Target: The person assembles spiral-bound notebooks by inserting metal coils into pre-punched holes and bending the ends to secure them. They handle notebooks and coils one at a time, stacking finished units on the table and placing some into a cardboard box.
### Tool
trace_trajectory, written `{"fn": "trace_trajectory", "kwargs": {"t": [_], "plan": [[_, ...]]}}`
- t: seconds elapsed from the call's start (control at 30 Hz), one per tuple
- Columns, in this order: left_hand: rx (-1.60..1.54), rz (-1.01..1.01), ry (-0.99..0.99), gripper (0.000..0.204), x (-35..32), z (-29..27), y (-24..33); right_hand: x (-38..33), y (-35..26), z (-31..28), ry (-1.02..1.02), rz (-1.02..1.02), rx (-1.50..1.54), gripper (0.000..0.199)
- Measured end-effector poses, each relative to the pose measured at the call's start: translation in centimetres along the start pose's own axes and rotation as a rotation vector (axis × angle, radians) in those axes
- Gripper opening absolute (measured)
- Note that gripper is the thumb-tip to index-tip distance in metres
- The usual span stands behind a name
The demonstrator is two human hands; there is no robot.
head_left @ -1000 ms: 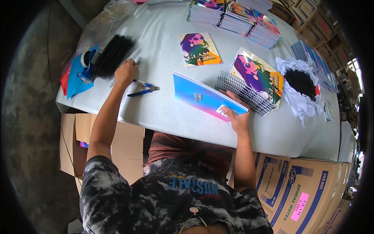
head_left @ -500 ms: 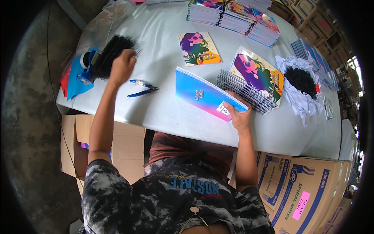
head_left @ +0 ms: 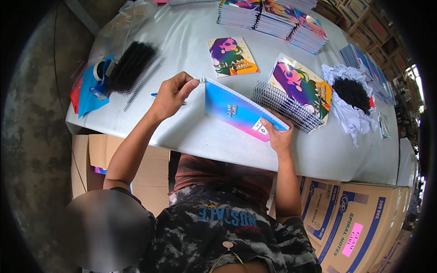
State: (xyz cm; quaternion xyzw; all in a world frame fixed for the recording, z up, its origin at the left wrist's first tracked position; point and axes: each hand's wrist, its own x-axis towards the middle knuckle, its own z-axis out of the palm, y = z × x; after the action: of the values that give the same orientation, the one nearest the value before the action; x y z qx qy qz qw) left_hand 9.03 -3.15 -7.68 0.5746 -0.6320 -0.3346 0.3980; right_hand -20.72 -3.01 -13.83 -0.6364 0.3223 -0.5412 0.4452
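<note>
My right hand (head_left: 280, 132) grips a blue-to-pink notebook (head_left: 230, 107) at its right end, thumb on the cover. A row of punched holes runs along its upper edge. At the notebook's upper left corner, my left hand (head_left: 175, 93) pinches a thin black spiral coil (head_left: 202, 81), its tip at the corner; whether it has entered a hole I cannot tell. Blue-handled pliers (head_left: 154, 94) lie mostly hidden behind my left hand. Beyond my right hand, several black spiral coils (head_left: 289, 107) rest against an illustrated notebook (head_left: 300, 82).
A heap of black coils (head_left: 134, 66) lies at the left beside a blue tape dispenser (head_left: 99, 82). One illustrated notebook (head_left: 233, 57) lies mid-table, with bound notebook stacks (head_left: 273, 20) behind. Crumpled paper (head_left: 350, 116) holds dark coils at right. Cardboard boxes (head_left: 359, 218) stand below the table's edge.
My left hand has moved right from the coil heap to the notebook's corner, bringing a coil. One loose coil now lies apart beside the heap. My right hand and the notebook stay nearly still.
</note>
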Motion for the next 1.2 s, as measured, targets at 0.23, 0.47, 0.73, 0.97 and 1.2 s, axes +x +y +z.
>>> {"fn": "trace_trajectory", "kwargs": {"t": [0.23,0.47,0.73,0.97,1.2], "plan": [[-0.164,0.233,-0.264,0.014,1.8,-2.8,0.4,0.5,-0.4,-0.8,-0.140,-0.029,-0.066,0.023],[0.420,0.302,-0.301,0.018,2.1,-2.6,5.0,-0.1,-0.5,-0.1,-0.073,-0.013,0.003,0.022],[0.889,0.346,-0.341,0.024,1.1,-1.6,7.6,-0.7,-0.3,-0.2,-0.129,-0.228,-0.206,0.032],[0.989,0.520,-0.314,0.029,0.5,-1.6,7.7,-1.2,-0.9,0.5,-0.157,-0.126,-0.131,0.032],[1.062,0.344,-0.425,0.045,0.3,-1.3,8.7,-2.0,-0.8,1.0,-0.130,-0.261,-0.271,0.037]]}}
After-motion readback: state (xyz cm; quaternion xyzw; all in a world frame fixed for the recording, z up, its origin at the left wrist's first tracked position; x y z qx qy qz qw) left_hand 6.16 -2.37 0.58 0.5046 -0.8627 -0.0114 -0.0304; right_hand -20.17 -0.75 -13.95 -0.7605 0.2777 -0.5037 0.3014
